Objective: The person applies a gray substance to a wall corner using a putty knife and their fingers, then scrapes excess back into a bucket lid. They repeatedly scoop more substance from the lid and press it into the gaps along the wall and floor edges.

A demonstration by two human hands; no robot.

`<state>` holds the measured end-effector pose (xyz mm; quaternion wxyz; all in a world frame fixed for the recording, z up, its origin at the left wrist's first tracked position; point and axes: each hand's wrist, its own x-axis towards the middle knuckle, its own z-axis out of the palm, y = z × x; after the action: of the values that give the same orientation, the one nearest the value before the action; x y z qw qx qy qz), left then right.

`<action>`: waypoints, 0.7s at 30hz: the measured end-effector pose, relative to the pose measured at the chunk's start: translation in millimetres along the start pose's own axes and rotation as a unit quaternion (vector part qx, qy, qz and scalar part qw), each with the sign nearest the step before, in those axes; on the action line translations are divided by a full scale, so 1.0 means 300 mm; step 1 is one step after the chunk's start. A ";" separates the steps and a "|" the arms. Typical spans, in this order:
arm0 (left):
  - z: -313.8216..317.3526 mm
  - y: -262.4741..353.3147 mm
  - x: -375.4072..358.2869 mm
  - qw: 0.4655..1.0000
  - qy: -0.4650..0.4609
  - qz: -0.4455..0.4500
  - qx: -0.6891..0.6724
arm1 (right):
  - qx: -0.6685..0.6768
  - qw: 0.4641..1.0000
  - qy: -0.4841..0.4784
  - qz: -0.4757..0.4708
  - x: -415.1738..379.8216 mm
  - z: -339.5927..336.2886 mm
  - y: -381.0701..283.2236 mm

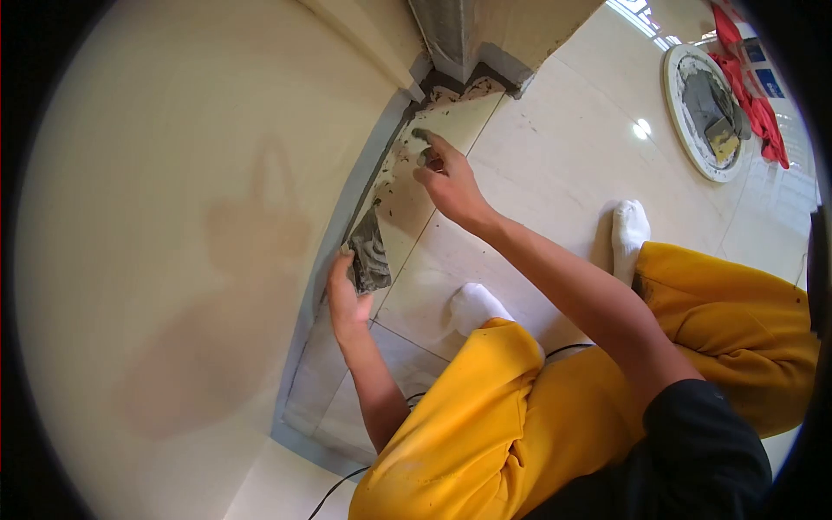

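My left hand (345,290), beside the grey strip at the wall's foot, is closed on a flat dark plate smeared with wet grey mortar (371,256). Its exact kind is hidden by the coating. Over the floor tile near the corner is my right hand (449,180), its index finger stretched out and the other fingers partly bent. Grey paste covers those fingertips, and I make out no tool in them. Dark crumbs and smears lie on the cream floor tile (406,191) below, along the joint by the grey strip (347,208).
A round white lid-like tray (673,85) with grey mortar and a yellowish piece on it stands at the upper right. Beside it lies a red cloth (763,113). My white-socked feet (477,305) rest on the tiles. A black cable (334,488) runs near my knee.
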<state>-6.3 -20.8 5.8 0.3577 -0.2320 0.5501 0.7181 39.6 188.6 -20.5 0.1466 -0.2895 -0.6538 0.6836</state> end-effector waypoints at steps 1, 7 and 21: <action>-0.002 -0.003 0.000 1.000 0.000 -0.001 0.002 | 0.042 0.998 0.024 0.038 0.012 0.017 0.010; -0.020 -0.008 0.000 1.000 0.011 -0.017 0.005 | 0.010 0.991 0.130 0.037 0.112 0.143 0.098; -0.005 -0.015 -0.019 0.999 0.015 -0.012 -0.041 | 0.198 0.963 0.146 0.109 0.188 0.163 -0.017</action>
<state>0.8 -23.1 6.7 0.3483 -0.2643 0.5226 0.7319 -34.4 182.2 -28.0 0.2200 -0.4209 -0.4413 0.7614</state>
